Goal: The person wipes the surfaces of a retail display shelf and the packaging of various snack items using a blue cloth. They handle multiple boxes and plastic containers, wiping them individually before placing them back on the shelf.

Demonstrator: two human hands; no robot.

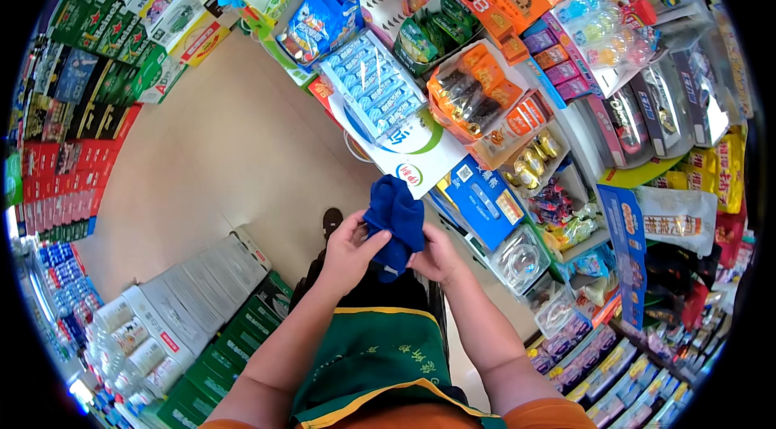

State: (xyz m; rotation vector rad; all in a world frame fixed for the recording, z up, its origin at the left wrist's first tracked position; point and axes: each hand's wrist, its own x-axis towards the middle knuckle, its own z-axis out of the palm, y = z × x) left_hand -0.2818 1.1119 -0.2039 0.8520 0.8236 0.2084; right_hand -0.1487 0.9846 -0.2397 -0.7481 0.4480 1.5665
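A crumpled dark blue cloth [394, 220] is bunched up between my two hands, in front of my green apron [376, 344] with yellow trim. My left hand [351, 250] grips its left side, the thumb lying across the front of the folds. On the cloth's lower right, my right hand [438, 253] holds on with the fingers partly hidden behind it. The cloth's top lies in front of the lower corner of a white printed display board [445, 153]; whether they touch I cannot tell.
Beyond my hands stands a counter crowded with snack boxes, among them a box of light blue packets [373, 83] and a blue carton [482, 199]. Stacked drink cartons [115, 17] line the far left. Grey and green cartons [200, 302] stand at lower left, beside the tiled floor [212, 138].
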